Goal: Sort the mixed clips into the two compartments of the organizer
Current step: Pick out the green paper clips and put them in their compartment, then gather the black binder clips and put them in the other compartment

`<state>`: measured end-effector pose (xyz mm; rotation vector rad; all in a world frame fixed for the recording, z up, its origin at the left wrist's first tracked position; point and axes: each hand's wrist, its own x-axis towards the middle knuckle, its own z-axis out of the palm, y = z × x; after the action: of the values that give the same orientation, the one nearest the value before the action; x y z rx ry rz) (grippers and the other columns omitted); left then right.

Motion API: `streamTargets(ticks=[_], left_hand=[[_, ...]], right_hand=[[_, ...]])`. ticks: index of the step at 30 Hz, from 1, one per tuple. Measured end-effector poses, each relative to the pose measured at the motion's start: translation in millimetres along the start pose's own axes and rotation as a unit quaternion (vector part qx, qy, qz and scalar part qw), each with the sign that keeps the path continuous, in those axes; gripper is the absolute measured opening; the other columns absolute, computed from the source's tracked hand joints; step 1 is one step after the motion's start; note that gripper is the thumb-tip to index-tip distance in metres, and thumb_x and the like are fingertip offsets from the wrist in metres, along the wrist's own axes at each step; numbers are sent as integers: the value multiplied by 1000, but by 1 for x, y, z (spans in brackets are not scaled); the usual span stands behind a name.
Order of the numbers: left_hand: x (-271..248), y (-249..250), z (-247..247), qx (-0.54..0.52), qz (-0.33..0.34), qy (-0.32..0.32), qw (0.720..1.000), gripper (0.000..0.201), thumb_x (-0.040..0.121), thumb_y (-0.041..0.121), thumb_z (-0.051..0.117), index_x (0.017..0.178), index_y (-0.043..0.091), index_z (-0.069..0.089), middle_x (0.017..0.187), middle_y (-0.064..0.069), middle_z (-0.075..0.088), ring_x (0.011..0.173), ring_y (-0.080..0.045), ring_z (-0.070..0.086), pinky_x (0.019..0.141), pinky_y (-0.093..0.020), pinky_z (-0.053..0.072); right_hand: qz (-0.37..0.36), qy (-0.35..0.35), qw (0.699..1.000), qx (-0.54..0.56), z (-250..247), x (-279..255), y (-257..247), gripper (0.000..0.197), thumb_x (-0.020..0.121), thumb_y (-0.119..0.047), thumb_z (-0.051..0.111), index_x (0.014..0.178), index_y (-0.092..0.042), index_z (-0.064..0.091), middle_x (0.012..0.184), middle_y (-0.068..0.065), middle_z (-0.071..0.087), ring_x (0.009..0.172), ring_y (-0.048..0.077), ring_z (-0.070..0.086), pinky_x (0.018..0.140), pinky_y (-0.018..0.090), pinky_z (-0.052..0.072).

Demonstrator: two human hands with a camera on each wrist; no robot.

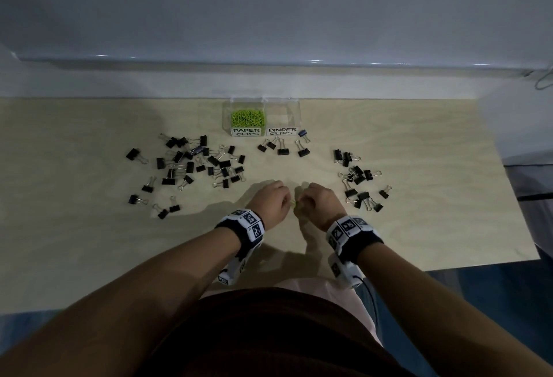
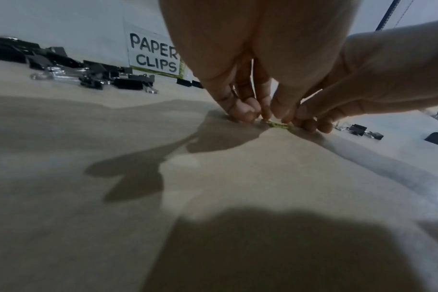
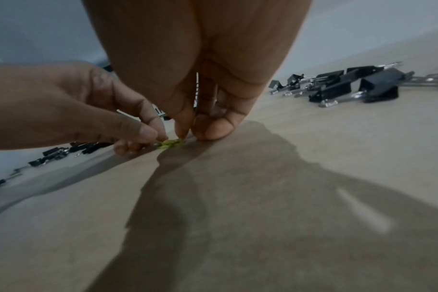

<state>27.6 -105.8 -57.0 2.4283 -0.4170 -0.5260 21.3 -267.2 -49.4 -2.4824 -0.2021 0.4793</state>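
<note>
A small green paper clip (image 2: 278, 124) is pinched low on the table (image 1: 89, 251) by the curled fingertips of both the left hand (image 1: 270, 201) and the right hand (image 1: 318, 201). Far behind, the organizer (image 1: 263, 102) is placed; black binder clips (image 1: 194, 161) are scattered left and right.

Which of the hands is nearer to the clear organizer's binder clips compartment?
Right. The right hand sits below the empty compartment labelled BINDER CLIPS, slightly to its right; the left hand sits more below the paper clips side. Both pinch green paper clips on the table.
</note>
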Motion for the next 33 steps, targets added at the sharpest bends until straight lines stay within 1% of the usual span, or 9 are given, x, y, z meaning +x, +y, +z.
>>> streamTargets(ticks=[3,8,14,17,20,23,27,30,33], left_hand=[[4,2,2,1,-23,0,1000,17,83,21,66,94,8,63,101,-5,57,91,-21,54,81,-32,46],[6,7,1,53,-20,-26,998,5,85,6,59,82,7,64,98,-9,56,96,-25,53,83,-33,44],[-1,-1,1,240,29,-63,968,31,83,-2,52,114,2,48,120,-16,46,114,-31,43,98,-36,36],[-5,-7,-4,270,18,-63,961,36,82,-2,49,118,-2,44,123,-20,43,116,-33,41,101,-38,35],[-8,-18,-10,240,-2,-56,969,32,82,-4,43,114,0,46,119,-18,44,114,-33,41,101,-38,34],[-14,-26,-15,164,-13,-50,985,27,87,-1,37,107,5,55,110,-14,46,109,-31,42,98,-37,34],[-17,-37,-29,38,-33,55,997,8,94,8,44,87,11,44,95,-4,42,85,-18,43,76,-25,34],[-12,-43,-46,-27,-50,96,994,13,92,10,47,80,9,42,83,-5,47,75,-21,46,68,-31,38],[8,-42,-76,-29,-50,143,988,13,92,9,47,79,6,45,78,-7,49,70,-22,46,62,-31,38]], right_hand=[[8,0,1000,-10,0,-2,-5,10,66,-5,71,73,-4,63,77,15,56,66,27,53,62,30,41],[42,-26,999,-19,7,0,-13,11,67,-6,62,69,-16,56,75,0,44,64,21,46,60,26,35],[40,-89,993,-70,0,0,-19,15,77,-4,53,81,-18,55,88,0,43,76,23,50,65,26,35],[65,-97,991,-71,-2,3,-19,14,81,-4,51,78,-18,48,90,1,42,80,25,52,67,26,35],[71,-67,994,-49,-1,6,-15,12,79,-4,51,75,-15,48,88,3,43,77,25,50,67,27,35],[39,-40,998,-27,5,11,-16,2,76,-7,59,77,-7,57,89,9,51,76,29,54,66,29,42],[-6,-18,1000,11,18,23,-32,15,74,-14,70,82,-6,61,92,9,53,77,25,54,67,26,41],[-25,-26,999,7,26,32,-46,25,76,-26,71,92,-12,58,97,4,49,81,18,48,72,30,44],[-16,-4,1000,12,31,44,-55,23,77,-19,65,99,-14,61,101,5,50,88,27,55,75,32,49]])
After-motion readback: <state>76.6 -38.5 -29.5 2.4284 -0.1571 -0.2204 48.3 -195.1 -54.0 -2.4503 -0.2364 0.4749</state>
